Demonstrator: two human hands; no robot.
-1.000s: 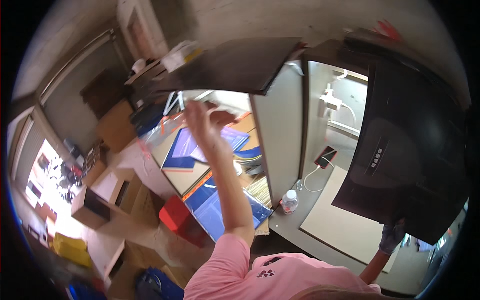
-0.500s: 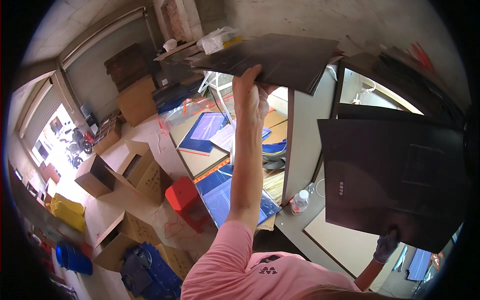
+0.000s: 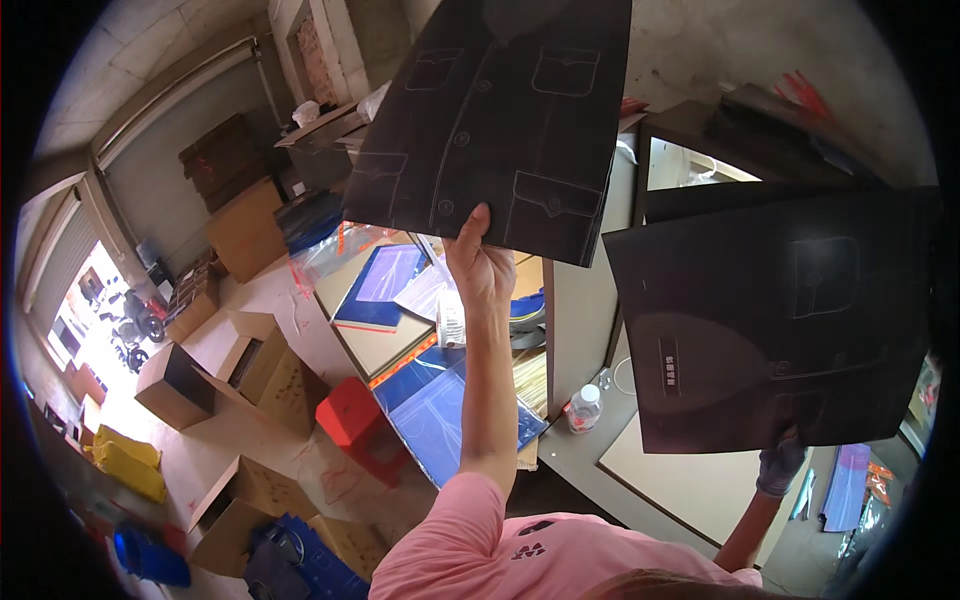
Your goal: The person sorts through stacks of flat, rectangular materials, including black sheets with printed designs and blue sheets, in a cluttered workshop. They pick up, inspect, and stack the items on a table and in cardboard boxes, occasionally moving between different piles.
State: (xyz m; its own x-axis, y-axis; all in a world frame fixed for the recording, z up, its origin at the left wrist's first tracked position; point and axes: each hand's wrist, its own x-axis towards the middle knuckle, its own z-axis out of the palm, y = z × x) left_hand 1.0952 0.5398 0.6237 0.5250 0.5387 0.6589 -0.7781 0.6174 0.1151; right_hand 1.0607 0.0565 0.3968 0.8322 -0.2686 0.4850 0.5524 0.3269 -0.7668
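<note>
My left hand [image 3: 482,265] is raised and closed on the lower edge of black card sheets [image 3: 500,135], with the thumb on the front face. White outlines of pockets and buttons, like a jacket front, are printed on them. On the right, my gloved right hand [image 3: 781,466] grips the lower edge of other black card sheets [image 3: 720,320], which carry similar outlines and a small pale label. Both lots are held up in the air, apart from each other. The right fingers are partly hidden by shadow and card.
A clear plastic bottle [image 3: 584,408] stands on the worktop near a pale board [image 3: 655,478]. Blue printed packs [image 3: 430,410] lie on the table ahead. A red stool [image 3: 350,415], open cartons [image 3: 265,365] and a blue bucket [image 3: 150,555] are on the floor at left.
The left-hand sheets have tilted up from nearly flat, so their printed front now shows. The right-hand sheets have shifted slightly left and up, and more of their outlines are visible.
</note>
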